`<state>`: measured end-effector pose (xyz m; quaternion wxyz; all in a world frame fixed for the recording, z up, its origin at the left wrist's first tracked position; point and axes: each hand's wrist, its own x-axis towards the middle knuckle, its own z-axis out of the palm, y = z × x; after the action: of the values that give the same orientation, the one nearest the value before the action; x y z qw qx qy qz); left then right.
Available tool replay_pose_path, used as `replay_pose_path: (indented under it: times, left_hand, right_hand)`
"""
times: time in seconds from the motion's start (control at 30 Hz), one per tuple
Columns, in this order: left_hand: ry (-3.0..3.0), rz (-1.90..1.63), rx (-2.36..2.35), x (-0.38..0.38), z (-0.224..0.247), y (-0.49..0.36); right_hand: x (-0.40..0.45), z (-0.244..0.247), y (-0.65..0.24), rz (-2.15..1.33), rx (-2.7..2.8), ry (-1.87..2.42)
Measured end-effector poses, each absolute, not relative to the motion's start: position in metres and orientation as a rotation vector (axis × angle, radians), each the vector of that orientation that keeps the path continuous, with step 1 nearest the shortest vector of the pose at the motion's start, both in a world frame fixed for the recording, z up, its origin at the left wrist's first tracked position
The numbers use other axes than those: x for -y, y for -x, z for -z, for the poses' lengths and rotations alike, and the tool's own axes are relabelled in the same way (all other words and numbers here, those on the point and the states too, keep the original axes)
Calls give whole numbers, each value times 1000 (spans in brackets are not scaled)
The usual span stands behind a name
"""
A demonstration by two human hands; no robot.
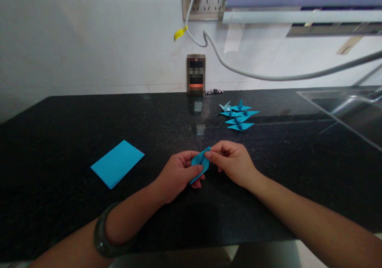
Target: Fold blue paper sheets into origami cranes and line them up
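Observation:
A small piece of folded blue paper (195, 166) is held between both hands over the dark countertop. My left hand (178, 173) grips its lower left part, thumb on top and fingers underneath. At its upper right tip, my right hand (234, 160) pinches the paper between thumb and fingers. To the left lies a flat stack of blue paper (117, 163). Several folded blue paper cranes (241, 126) sit together beyond my right hand, with a paler crane (226, 107) at their back left.
A phone (196, 73), its screen pixelated, leans upright against the wall, a beaded strap (214, 91) beside it. A grey cable (262, 77) runs from the wall socket (208, 1) to the right. A sink edge (337, 118) borders the black countertop (167, 120).

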<state>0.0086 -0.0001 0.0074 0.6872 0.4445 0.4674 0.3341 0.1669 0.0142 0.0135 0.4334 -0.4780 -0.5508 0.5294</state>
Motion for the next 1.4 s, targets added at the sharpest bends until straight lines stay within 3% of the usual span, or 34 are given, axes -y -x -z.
replay_pose_path:
  times: [0.3, 0.67, 1.4]
  left_hand:
    - [-1031, -774, -1107, 2, -6, -11]
    - [-1977, -897, -1371, 5, -5, -5]
    - [-2285, -858, -1359, 7, -5, -5]
  right_hand:
    - [-14, -12, -165, -1318, 1374, 1195]
    - [-6, -1, -163, -1027, 1577, 1175]
    - [-5, -2, -164, -784, 1645, 1284]
